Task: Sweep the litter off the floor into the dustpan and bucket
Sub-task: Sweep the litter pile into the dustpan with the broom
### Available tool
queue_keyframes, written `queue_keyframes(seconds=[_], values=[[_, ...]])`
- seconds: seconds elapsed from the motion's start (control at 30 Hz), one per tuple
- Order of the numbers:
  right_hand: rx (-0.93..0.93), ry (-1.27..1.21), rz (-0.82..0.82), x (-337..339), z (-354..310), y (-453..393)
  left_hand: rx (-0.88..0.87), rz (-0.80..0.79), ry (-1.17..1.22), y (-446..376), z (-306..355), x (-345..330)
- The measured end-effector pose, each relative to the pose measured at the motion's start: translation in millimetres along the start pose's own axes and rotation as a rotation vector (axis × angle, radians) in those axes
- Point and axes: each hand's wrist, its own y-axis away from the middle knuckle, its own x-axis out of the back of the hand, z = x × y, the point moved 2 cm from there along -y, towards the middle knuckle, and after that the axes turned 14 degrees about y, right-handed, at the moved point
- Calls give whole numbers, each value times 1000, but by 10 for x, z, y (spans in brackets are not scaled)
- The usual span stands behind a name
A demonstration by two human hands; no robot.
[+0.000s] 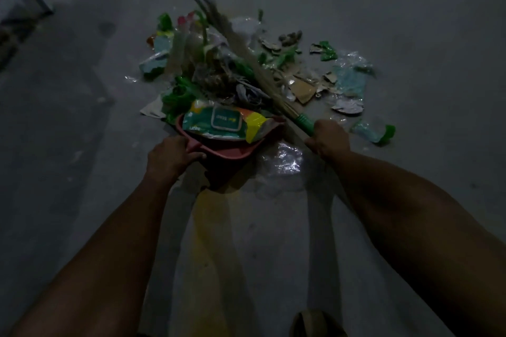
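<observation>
A heap of litter (219, 68) lies on the grey floor: green and clear plastic wrappers, torn cardboard, paper scraps. My left hand (171, 157) grips the handle of a red dustpan (230, 150), whose mouth faces the heap. A green and yellow wet-wipes packet (227, 126) lies in the pan. My right hand (330, 139) grips the green handle of a straw broom (241, 46). The broom's bristles stretch over the heap toward the far side, blurred by motion. No bucket is in view.
Loose scraps spread right of the heap, among them a green-edged wrapper (373, 131) and clear film (284, 160) beside the pan. A dark metal frame (19, 5) stands at the far left. My foot (317, 323) shows at the bottom edge. A yellow stain marks the floor.
</observation>
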Motion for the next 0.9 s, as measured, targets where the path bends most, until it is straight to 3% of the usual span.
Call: queue_keyframes(seconds=[0.27, 0.47, 0.67, 0.9], values=[[96, -36, -100, -152, 55, 267, -49, 40, 56, 99, 55, 12], [136, -31, -104, -97, -136, 497, 53, 144, 194, 343, 47, -11], [175, 19, -23, 143, -302, 571, 99, 200, 253, 585, 30, 215], [178, -49, 69, 745, -666, 802, 107, 298, 274, 782, 147, 935]])
